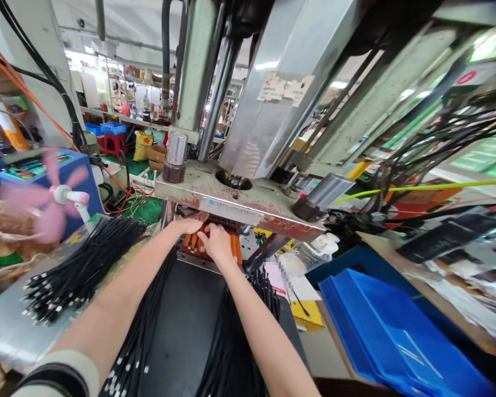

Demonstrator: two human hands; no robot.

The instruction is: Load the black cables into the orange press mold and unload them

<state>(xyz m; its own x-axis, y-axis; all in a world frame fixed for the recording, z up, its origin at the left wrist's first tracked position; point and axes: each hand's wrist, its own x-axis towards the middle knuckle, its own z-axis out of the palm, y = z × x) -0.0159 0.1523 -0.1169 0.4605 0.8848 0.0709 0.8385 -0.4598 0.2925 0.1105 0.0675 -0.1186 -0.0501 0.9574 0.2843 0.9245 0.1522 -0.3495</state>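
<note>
Both hands reach under the press's upper plate to an orange mould point(235, 248) with dark cable ends point(195, 241) lying in its slots. At the mould's back left, my left hand point(191, 224) has its fingers drawn together, their tips partly hidden. My right hand point(217, 242) is bent over the middle of the mould, thumb and fingers curled inward. What either hand pinches is too small to make out. Bundles of black cables hang on both sides of a dark board point(186, 325) in front of the mould, the left bundle point(143, 336) showing pale metal tips.
The heavy press plate point(240, 207) sits just above my hands, between metal columns. At left, a cable pile point(86, 259) lies on a metal table near a spinning pink fan point(60, 196). Blue trays point(380, 331) stand at right, by a yellow sheet point(308, 314).
</note>
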